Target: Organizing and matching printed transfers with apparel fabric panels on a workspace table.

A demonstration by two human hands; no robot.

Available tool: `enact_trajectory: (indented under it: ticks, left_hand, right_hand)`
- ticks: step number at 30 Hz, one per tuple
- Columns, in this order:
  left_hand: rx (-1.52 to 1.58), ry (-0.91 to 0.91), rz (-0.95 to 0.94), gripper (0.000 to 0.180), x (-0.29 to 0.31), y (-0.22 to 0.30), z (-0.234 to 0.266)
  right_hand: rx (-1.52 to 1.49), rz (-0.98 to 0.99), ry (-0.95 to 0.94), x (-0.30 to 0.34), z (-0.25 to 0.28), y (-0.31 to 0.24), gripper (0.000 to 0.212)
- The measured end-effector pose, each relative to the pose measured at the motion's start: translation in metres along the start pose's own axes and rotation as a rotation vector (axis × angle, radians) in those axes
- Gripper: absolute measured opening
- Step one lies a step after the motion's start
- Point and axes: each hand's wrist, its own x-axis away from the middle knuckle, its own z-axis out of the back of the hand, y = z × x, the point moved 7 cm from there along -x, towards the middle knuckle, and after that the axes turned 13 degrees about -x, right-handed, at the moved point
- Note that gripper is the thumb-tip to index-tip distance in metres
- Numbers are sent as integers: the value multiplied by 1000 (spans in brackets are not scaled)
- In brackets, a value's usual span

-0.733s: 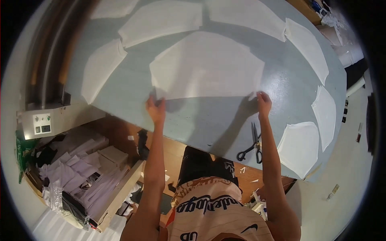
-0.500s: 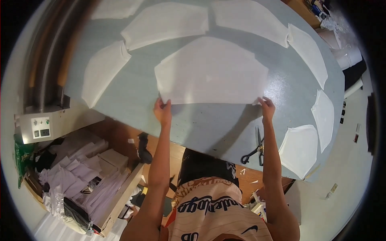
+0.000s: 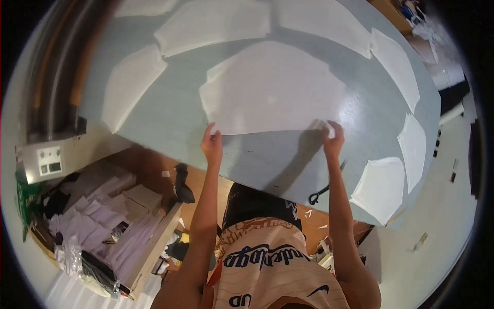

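A large white cut fabric panel [image 3: 270, 92] with a rounded far edge lies in front of me on the blue-grey table [image 3: 247, 159]. My left hand [image 3: 212, 144] pinches its near left corner. At the near right corner, my right hand [image 3: 333, 140] holds the fabric between thumb and fingers, the corner bent up slightly. The near edge runs nearly straight between both hands. Black-handled scissors [image 3: 315, 199] lie on the table by my right forearm, which hides much of them.
Stacks of white fabric pieces ring the panel: one at the left [image 3: 131, 87], others along the far side [image 3: 216, 26] and right [image 3: 381, 188]. A machine with a control box [image 3: 49, 160] stands at the left. Below it, an open wooden box [image 3: 159, 242] holds heaped fabric.
My right hand has moved left and lifted the near right corner inward. My left hand has shifted slightly right. More of the scissors is now hidden behind my right forearm.
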Motion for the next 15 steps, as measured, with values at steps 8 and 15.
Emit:
enact_trajectory:
  ticks: [8, 15]
  left_hand:
    - [265, -57, 168, 24, 4, -11, 1]
    - [405, -200, 374, 32, -5, 31, 12]
  right_hand:
    - [115, 108, -209, 7, -18, -23, 53]
    - [125, 203, -419, 4, -46, -36, 56]
